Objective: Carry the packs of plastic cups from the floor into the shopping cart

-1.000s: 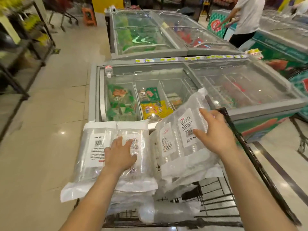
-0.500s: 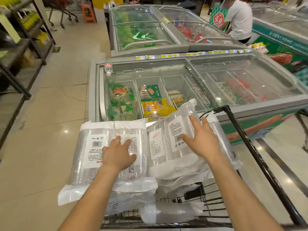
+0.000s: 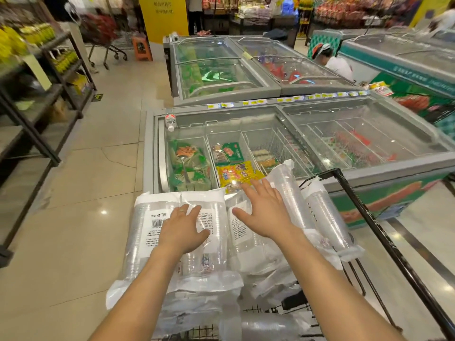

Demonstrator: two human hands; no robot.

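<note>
**Fig. The person's two hands and forearms, as seen from the head-worn camera.**

The left hand (image 3: pixel 183 230) bears one worn item: a ring (image 3: pixel 182 211), a thin pale band with a dull metallic look, seated low on one of the middle fingers; which finger exactly cannot be told. The right hand (image 3: pixel 267 212) has plain fingers. The left forearm (image 3: pixel 138 291) and the right forearm (image 3: pixel 332 286) are both bare, the uncovered skin running unbroken from each wrist down to the lower edge of the view, where the arms pass out of sight. Finer detail, such as the nails, is too small to make out.
</note>
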